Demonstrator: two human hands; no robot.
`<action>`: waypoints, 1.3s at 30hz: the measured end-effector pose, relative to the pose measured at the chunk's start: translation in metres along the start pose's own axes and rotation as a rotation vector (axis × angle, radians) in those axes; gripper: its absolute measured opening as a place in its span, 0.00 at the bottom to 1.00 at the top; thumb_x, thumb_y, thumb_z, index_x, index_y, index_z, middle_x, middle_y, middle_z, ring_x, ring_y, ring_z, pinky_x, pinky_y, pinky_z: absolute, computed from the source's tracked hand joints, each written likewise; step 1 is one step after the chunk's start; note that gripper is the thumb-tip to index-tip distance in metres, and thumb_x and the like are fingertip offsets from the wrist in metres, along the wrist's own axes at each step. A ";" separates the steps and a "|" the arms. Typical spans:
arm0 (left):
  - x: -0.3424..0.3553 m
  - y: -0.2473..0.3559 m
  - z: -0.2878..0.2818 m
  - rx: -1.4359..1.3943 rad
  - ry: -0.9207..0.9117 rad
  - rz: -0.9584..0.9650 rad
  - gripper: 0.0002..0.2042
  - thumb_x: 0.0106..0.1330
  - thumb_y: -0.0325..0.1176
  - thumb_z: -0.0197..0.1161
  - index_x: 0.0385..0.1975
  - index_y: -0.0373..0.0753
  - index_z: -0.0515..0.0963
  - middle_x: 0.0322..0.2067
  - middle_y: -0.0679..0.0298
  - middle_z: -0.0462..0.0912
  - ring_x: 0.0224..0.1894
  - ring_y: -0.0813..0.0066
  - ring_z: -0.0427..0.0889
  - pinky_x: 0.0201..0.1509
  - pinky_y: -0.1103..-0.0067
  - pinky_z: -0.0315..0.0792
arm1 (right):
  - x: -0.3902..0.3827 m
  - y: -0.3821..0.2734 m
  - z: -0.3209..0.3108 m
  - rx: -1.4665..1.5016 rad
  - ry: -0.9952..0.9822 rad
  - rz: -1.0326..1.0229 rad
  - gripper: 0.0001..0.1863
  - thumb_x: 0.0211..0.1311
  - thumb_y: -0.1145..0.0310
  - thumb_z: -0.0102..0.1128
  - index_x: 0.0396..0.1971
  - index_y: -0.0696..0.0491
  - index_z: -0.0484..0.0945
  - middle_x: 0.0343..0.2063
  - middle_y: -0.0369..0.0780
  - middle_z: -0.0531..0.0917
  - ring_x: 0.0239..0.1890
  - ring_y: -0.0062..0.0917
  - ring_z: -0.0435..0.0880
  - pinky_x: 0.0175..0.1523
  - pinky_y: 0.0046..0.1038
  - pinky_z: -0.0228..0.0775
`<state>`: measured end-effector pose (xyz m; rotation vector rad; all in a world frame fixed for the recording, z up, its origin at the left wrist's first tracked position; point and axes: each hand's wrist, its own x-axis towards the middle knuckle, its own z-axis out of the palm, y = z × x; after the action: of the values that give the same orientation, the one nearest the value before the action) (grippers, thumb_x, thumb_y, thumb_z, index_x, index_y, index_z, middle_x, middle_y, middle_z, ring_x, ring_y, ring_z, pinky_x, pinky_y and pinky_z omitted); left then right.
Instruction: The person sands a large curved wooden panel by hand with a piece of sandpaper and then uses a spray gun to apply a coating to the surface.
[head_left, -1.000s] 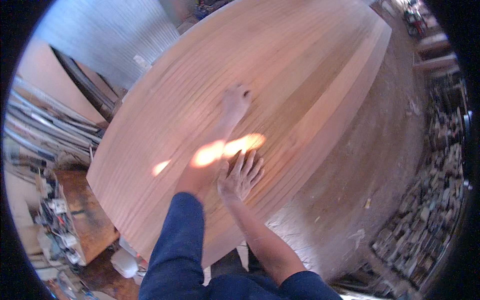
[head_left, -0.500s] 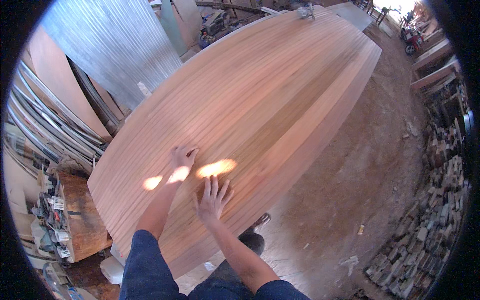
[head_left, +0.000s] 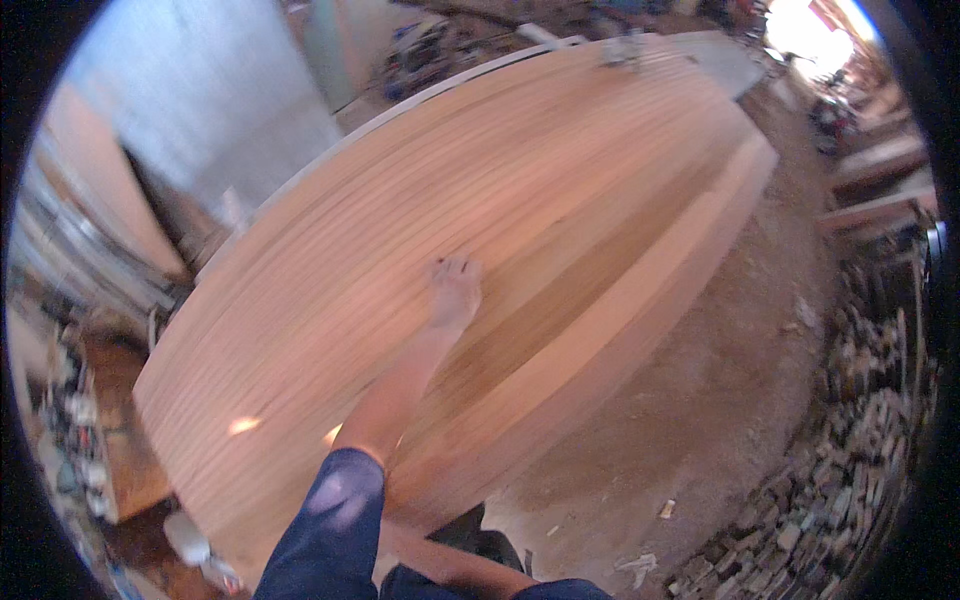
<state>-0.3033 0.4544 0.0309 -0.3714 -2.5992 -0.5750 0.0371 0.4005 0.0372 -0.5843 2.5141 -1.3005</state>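
A large, gently bulging wooden hull-like form (head_left: 330, 270), built of long narrow strips with a darker band along one side, stretches from near me to the far right. My left hand (head_left: 457, 290) lies on its surface near the middle, arm reaching forward. Its fingers are curled and blurred by motion; whatever is under them, if anything, is hidden. My right forearm (head_left: 445, 562) crosses low behind the left sleeve, which hides the right hand. Small patches of sunlight (head_left: 243, 426) fall on the wood near my left arm.
Corrugated metal sheets (head_left: 210, 110) lean at the left, above stacked long strips (head_left: 80, 260). A cluttered brown bench (head_left: 135, 480) stands at the lower left. Small wood offcuts (head_left: 800, 520) are piled at the right beside the dirt floor (head_left: 650, 420). A pale object (head_left: 620, 50) sits at the form's far end.
My left hand has slid forward and to the right over the wood. My right hand has drawn back off the surface and out of sight. The view has shifted.
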 end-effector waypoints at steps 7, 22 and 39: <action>0.091 0.070 0.088 -0.171 0.054 0.068 0.06 0.54 0.25 0.59 0.31 0.41 0.79 0.36 0.57 0.78 0.49 0.55 0.74 0.55 0.63 0.66 | -0.072 0.239 -0.144 0.951 -0.119 0.252 0.21 0.69 0.62 0.55 0.57 0.56 0.74 0.57 0.43 0.77 0.60 0.35 0.73 0.65 0.42 0.63; -0.034 -0.038 -0.072 -0.049 -0.009 0.065 0.08 0.56 0.20 0.66 0.32 0.42 0.79 0.28 0.64 0.76 0.36 0.64 0.73 0.50 0.67 0.64 | 0.134 0.371 -0.526 -0.713 1.068 0.534 0.24 0.61 0.59 0.59 0.53 0.56 0.71 0.56 0.50 0.71 0.62 0.48 0.65 0.67 0.47 0.60; 0.232 0.134 0.182 -0.092 0.013 0.119 0.04 0.58 0.27 0.63 0.31 0.42 0.82 0.27 0.60 0.80 0.39 0.59 0.78 0.53 0.64 0.67 | 0.138 0.346 -0.545 -0.719 0.930 0.668 0.26 0.59 0.58 0.59 0.56 0.53 0.71 0.61 0.47 0.68 0.66 0.43 0.62 0.72 0.47 0.48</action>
<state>-0.5234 0.6910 0.0391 -0.5466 -2.5232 -0.6547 -0.3822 0.9105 0.0586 0.9458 3.3983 -0.3935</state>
